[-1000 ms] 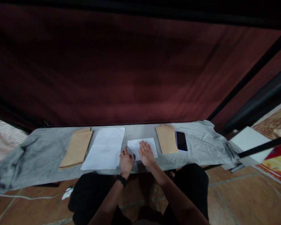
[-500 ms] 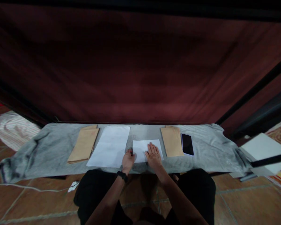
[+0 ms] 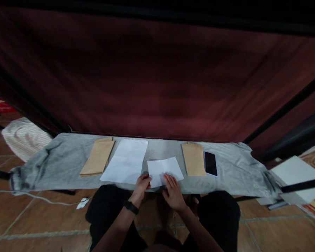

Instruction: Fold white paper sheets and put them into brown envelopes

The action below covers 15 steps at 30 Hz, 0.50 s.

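Observation:
A small white sheet of paper (image 3: 160,167), apparently folded, lies slightly askew on the grey cloth in front of me. My left hand (image 3: 142,184), with a dark band on its wrist, is closed at the sheet's lower left edge, pinching it between thumb and fingers. Something dark shows by those fingertips, too small to make out. The fingers of my right hand (image 3: 172,190) rest extended on the sheet's near edge, its thumb apart and off the paper. Left of the hands lies a larger stack of white paper (image 3: 126,161).
Brown paper envelopes (image 3: 98,157) lie at the left and another brown envelope pile (image 3: 193,159) at the right, beside a phone (image 3: 210,163). Grey cloth (image 3: 236,168) covers the narrow bench. A dark red panel (image 3: 157,87) rises behind it. A white cable (image 3: 47,201) runs across the tiled floor.
The small sheet has turned askew and shifted towards me. My right hand has slid from the sheet's middle to its near edge. My left hand stays at its left edge.

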{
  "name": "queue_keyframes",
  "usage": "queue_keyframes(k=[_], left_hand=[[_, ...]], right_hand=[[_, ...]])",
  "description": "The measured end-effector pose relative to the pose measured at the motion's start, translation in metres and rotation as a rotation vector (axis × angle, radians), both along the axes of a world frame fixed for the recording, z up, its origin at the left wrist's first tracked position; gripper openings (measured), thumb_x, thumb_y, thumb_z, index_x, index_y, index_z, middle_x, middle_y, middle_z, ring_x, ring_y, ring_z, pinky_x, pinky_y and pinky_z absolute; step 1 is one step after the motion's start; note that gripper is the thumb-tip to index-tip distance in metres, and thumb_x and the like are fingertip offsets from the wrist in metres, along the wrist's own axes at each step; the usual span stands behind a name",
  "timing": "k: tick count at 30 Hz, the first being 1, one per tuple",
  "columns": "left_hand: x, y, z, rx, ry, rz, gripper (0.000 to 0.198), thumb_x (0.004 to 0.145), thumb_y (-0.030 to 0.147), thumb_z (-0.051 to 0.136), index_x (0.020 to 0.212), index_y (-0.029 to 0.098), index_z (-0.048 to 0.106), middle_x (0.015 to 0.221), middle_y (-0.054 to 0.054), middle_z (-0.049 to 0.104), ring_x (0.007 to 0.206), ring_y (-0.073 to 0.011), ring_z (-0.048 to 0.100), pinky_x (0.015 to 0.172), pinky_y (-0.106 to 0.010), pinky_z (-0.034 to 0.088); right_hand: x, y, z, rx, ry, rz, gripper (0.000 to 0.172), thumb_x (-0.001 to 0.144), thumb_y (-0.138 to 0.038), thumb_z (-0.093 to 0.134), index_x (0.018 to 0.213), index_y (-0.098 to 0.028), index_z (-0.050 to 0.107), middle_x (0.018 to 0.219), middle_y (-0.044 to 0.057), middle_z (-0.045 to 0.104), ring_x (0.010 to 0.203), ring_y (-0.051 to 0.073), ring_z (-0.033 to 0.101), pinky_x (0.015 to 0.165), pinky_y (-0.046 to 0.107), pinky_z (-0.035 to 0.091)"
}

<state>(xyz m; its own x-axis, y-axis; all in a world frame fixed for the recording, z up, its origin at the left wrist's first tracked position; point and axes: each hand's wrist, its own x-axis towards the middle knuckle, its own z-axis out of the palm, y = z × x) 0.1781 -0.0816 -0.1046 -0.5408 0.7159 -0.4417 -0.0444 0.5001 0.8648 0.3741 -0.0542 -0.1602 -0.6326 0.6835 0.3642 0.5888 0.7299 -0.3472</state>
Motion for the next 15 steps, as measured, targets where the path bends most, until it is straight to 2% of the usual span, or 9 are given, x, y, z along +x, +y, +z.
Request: queue_keyframes(k=[2,5,7,10,12,15], left_hand=[[0.01,-0.006,0.005,0.047,-0.097,0.021,0.02,0.073,0.033,0.071,0.082,0.018,0.061,0.063,0.002,0.063,0.057,-0.0153,0.064,0.055,-0.027,0.051],[0.025,-0.014,0.015,0.13,-0.233,0.036,0.032,0.072,0.042,0.077,0.087,0.018,0.062,0.074,-0.003,0.069,0.068,-0.0171,0.069,0.063,-0.028,0.056],[0.032,-0.018,0.021,0.229,-0.414,0.064,0.037,0.075,0.048,0.075,0.092,0.017,0.063,0.086,-0.007,0.071,0.077,-0.019,0.071,0.069,-0.03,0.058],[0.036,-0.022,0.028,0.317,-0.696,0.153,0.037,0.081,0.046,0.072,0.103,0.019,0.062,0.102,-0.01,0.071,0.091,-0.0222,0.072,0.08,-0.037,0.059],[0.032,-0.023,0.031,0.29,-0.832,0.187,0.037,0.085,0.048,0.068,0.108,0.02,0.061,0.104,-0.01,0.071,0.095,-0.0246,0.072,0.085,-0.043,0.058],[0.018,-0.02,0.035,0.294,-1.03,0.103,0.051,0.088,0.063,0.055,0.11,0.017,0.062,0.103,-0.013,0.072,0.1,-0.03,0.071,0.089,-0.05,0.056]], right_hand=[[-0.002,-0.006,0.008,-0.035,0.019,0.012,0.069,0.088,-0.012,0.044,0.156,-0.017,0.032,0.154,0.01,0.045,0.144,0.024,0.039,0.119,0.05,0.034],[-0.004,0.001,0.023,-0.102,0.133,-0.043,0.063,0.088,-0.005,0.038,0.149,-0.02,0.045,0.147,0.01,0.055,0.138,0.022,0.048,0.117,0.049,0.038],[-0.004,0.01,0.036,-0.183,0.274,-0.057,0.058,0.09,-0.006,0.035,0.143,-0.022,0.053,0.14,0.009,0.061,0.132,0.021,0.053,0.114,0.046,0.042],[-0.002,0.024,0.06,-0.336,0.537,-0.043,0.052,0.091,-0.01,0.036,0.135,-0.025,0.061,0.134,0.007,0.066,0.125,0.02,0.059,0.11,0.041,0.046],[0.002,0.03,0.075,-0.404,0.661,-0.001,0.045,0.091,-0.013,0.042,0.126,-0.026,0.067,0.129,0.005,0.069,0.126,0.02,0.059,0.112,0.042,0.043],[0.008,0.034,0.088,-0.447,0.708,0.103,0.034,0.088,-0.017,0.052,0.107,-0.03,0.076,0.122,0.002,0.072,0.13,0.022,0.055,0.12,0.047,0.03]])
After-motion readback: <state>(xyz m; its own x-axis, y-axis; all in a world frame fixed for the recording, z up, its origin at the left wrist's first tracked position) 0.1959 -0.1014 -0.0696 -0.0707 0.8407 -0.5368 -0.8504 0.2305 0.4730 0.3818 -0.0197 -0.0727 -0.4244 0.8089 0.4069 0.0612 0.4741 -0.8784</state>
